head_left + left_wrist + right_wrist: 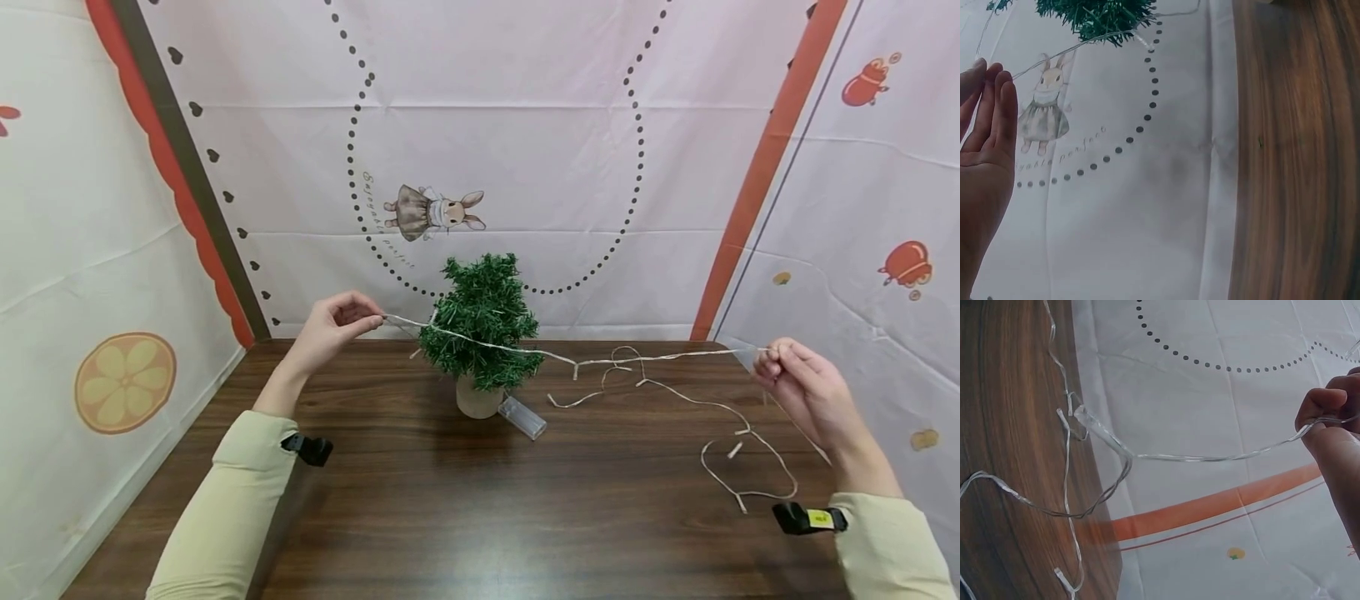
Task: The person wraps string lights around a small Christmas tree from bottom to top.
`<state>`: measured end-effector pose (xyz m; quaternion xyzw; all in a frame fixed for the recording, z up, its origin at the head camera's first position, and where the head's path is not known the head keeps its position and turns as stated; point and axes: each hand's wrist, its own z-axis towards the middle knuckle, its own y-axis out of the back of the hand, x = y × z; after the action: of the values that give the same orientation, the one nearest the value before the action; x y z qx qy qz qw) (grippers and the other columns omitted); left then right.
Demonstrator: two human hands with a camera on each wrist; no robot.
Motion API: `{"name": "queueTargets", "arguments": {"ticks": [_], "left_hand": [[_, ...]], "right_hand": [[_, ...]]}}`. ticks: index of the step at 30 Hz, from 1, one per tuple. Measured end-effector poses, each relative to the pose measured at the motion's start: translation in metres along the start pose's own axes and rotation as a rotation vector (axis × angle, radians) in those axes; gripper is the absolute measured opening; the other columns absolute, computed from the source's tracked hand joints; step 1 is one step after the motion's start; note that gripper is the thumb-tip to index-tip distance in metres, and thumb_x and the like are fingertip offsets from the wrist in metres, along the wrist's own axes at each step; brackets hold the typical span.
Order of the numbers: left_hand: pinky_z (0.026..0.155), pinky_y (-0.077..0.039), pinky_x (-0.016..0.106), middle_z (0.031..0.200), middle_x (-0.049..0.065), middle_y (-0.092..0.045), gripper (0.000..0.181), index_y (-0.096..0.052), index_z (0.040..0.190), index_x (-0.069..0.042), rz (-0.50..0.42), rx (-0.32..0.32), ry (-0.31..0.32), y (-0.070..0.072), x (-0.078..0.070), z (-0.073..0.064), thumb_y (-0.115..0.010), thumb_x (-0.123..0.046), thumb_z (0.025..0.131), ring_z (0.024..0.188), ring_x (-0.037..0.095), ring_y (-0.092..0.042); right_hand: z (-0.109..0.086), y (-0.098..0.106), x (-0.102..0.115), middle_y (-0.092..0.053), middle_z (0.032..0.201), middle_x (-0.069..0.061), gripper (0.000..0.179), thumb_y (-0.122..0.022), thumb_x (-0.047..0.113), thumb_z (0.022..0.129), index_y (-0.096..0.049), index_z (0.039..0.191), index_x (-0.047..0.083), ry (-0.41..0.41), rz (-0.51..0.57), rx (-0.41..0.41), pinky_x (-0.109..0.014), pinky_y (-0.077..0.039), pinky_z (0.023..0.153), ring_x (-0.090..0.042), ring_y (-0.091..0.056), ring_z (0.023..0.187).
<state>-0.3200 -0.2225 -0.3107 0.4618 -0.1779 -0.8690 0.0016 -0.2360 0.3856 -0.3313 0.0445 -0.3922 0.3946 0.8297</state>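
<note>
A string of fairy lights (pixel 510 347) with a clear wire stretches nearly level across the front of a small green artificial Christmas tree (pixel 486 321). My left hand (pixel 339 321), left of the tree, pinches the wire between thumb and fingertips; the left wrist view shows the hand (pixel 988 131) at its edge. On the far right my right hand (pixel 806 383) pinches the other end of the taut stretch, and the wire (pixel 1210 457) hangs on from its fingers in the right wrist view. A clear battery box (pixel 522 417) lies at the foot of the tree's pale pot (pixel 477 398).
More of the light string (pixel 772 450) lies in loose loops on the brown wooden table (pixel 480 517), to the right of the tree. A printed cloth (pixel 510 167) with a rabbit figure hangs behind, and cloth walls (pixel 120 250) stand at both sides.
</note>
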Motion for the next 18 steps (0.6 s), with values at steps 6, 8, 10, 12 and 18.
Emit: {"name": "queueTargets", "arguments": {"ticks": [6, 8, 10, 12, 18], "left_hand": [[0.067, -0.053, 0.018, 0.089, 0.004, -0.068, 0.015, -0.063, 0.099, 0.007, 0.013, 0.037, 0.008, -0.014, -0.001, 0.015, -0.066, -0.001, 0.087, 0.078, 0.009, -0.066], [0.066, -0.053, 0.018, 0.091, 0.009, -0.068, 0.014, -0.063, 0.099, 0.006, 0.024, 0.060, 0.010, -0.019, -0.001, 0.017, -0.065, -0.001, 0.087, 0.077, 0.007, -0.065], [0.066, -0.053, 0.020, 0.093, 0.016, -0.066, 0.014, -0.064, 0.100, 0.006, 0.037, 0.084, 0.010, -0.023, -0.001, 0.017, -0.065, -0.002, 0.088, 0.076, 0.006, -0.064], [0.070, -0.054, 0.021, 0.095, 0.021, -0.065, 0.014, -0.064, 0.100, 0.006, 0.035, 0.101, 0.013, -0.027, -0.001, 0.018, -0.064, -0.002, 0.089, 0.078, 0.007, -0.064], [0.069, -0.054, 0.023, 0.096, 0.020, -0.065, 0.015, -0.064, 0.101, 0.007, 0.031, 0.127, 0.026, -0.037, 0.001, 0.022, -0.064, -0.003, 0.089, 0.076, 0.008, -0.064]], "right_hand": [[0.004, -0.003, 0.003, -0.048, 0.087, -0.010, 0.038, -0.013, -0.006, 0.101, -0.050, 0.101, -0.009, 0.002, -0.084, -0.077, -0.027, -0.044, 0.080, -0.020, -0.046, 0.085], [0.006, -0.002, 0.004, -0.050, 0.087, -0.010, 0.038, -0.013, -0.006, 0.101, -0.051, 0.101, -0.009, 0.014, -0.086, -0.098, -0.027, -0.045, 0.081, -0.019, -0.047, 0.083], [0.007, -0.001, 0.005, -0.052, 0.087, -0.010, 0.038, -0.015, -0.005, 0.101, -0.052, 0.101, -0.010, 0.025, -0.075, -0.123, -0.027, -0.047, 0.081, -0.019, -0.048, 0.081], [0.008, 0.000, 0.005, -0.053, 0.087, -0.011, 0.037, -0.016, -0.004, 0.102, -0.052, 0.101, -0.010, 0.035, -0.047, -0.148, -0.028, -0.048, 0.080, -0.020, -0.050, 0.081], [0.010, 0.001, 0.008, -0.056, 0.085, -0.014, 0.034, -0.020, -0.002, 0.102, -0.051, 0.100, -0.014, 0.062, 0.049, -0.207, -0.031, -0.050, 0.078, -0.022, -0.053, 0.080]]}}
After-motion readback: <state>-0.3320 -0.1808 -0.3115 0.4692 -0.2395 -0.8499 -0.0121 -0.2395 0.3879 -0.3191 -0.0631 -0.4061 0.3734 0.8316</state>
